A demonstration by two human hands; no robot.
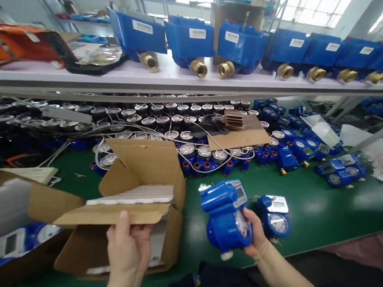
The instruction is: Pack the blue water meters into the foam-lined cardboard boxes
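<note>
Right hand (253,237), fingers wrapped round a blue water meter (228,215), holds it just right of the open cardboard box (134,211), long axis upright, clear of the green desk (322,215). Left hand (130,247) pinches the box's front flap; I read the right hand as nearer.

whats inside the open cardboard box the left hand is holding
In the cardboard box, held by the left hand at a flap, white foam padding shows on top. Whatever lies below is hidden by the foam and flaps.
</note>
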